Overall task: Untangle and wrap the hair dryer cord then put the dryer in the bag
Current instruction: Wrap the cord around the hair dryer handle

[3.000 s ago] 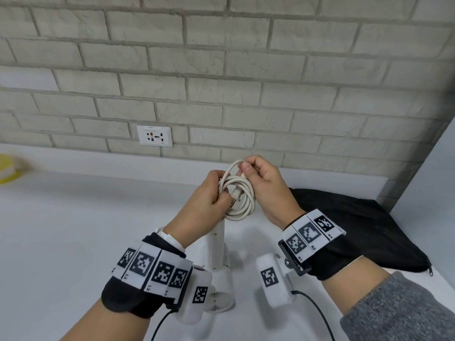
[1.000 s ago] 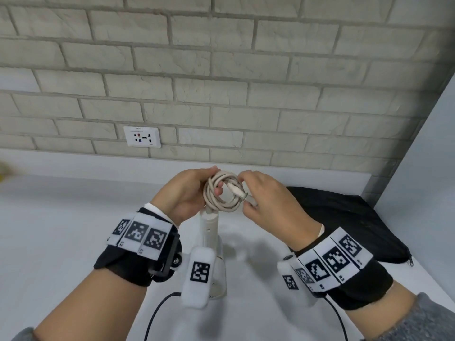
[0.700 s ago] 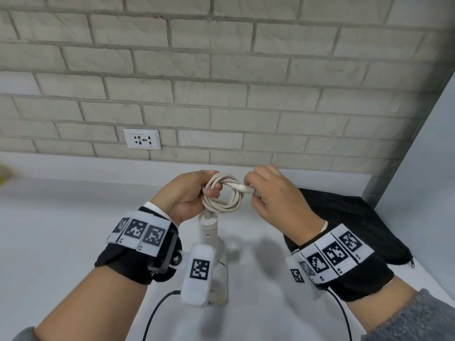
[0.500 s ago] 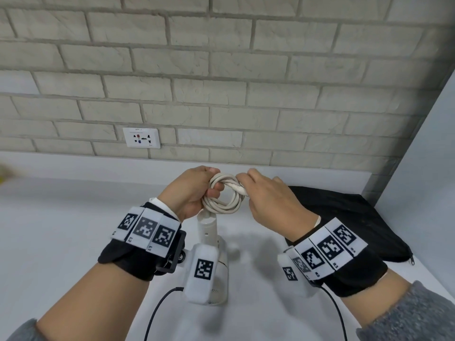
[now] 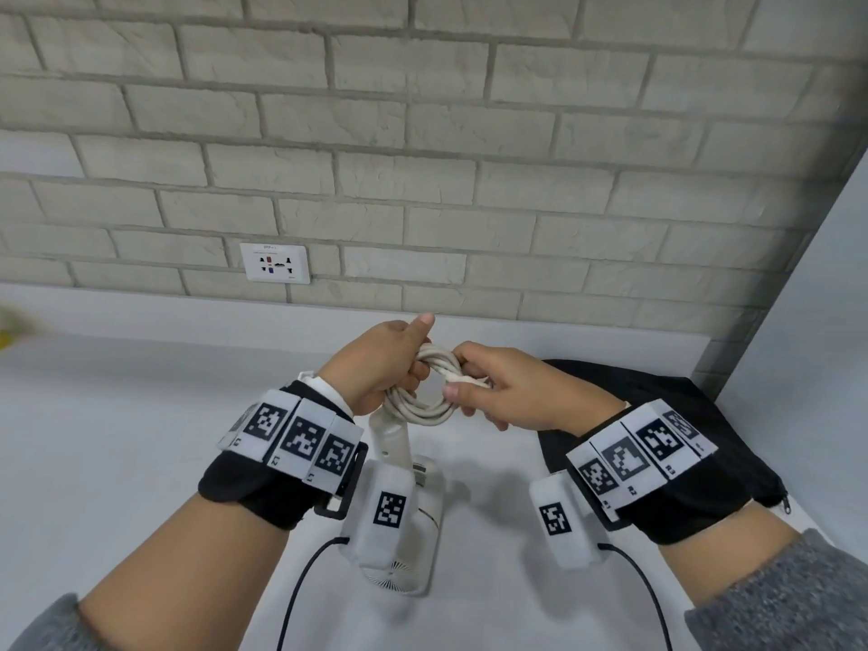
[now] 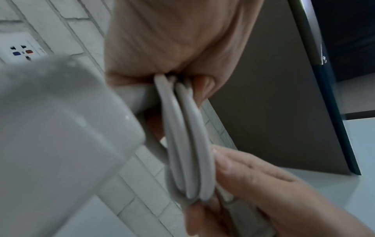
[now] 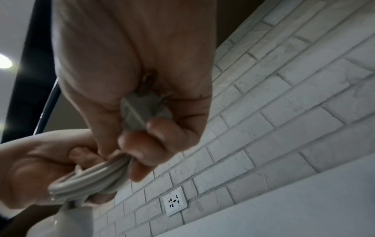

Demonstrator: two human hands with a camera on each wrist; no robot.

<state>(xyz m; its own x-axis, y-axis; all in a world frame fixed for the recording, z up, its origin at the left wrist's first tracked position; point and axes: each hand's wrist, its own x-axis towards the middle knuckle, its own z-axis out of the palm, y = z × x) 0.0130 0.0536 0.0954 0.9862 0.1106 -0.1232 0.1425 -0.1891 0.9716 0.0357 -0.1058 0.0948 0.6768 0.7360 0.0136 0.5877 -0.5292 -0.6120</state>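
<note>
**Cord coiled, plug end being fixed**

The left grip (image 5: 375,364) is clamped on the left side of the cord (image 5: 422,401), fingers curled round the loops, thumb up. The cord sits in a tidy coil of several loops just above the dryer (image 5: 392,436). The dryer is handle-up, head down toward the bench (image 5: 117,439); I cannot tell if it bears on it. The right grip (image 5: 516,392) is pinched on the plug (image 7: 142,110) at the coil's right side, against the loops.

Step, as judged: the wrap, near its end. Untangling looks done. The next move likely calls for tucking or passing the plug end round the loops so the coil holds, with the left grip kept tight. Then the dryer goes right to the bag.

Around:
- Yellow thing (image 5: 7,331): blurred, at the far left edge.
- Socket (image 5: 275,263): on the brick wall, behind and left of the hands, nothing plugged in.
- Bag (image 5: 657,415): black, lying flat on the bench just right of the right grip. I cannot tell if its mouth is open.

In the way: both grips are busy, and the bag will likely need one to open it. Black cables trail under both wrists.
</note>
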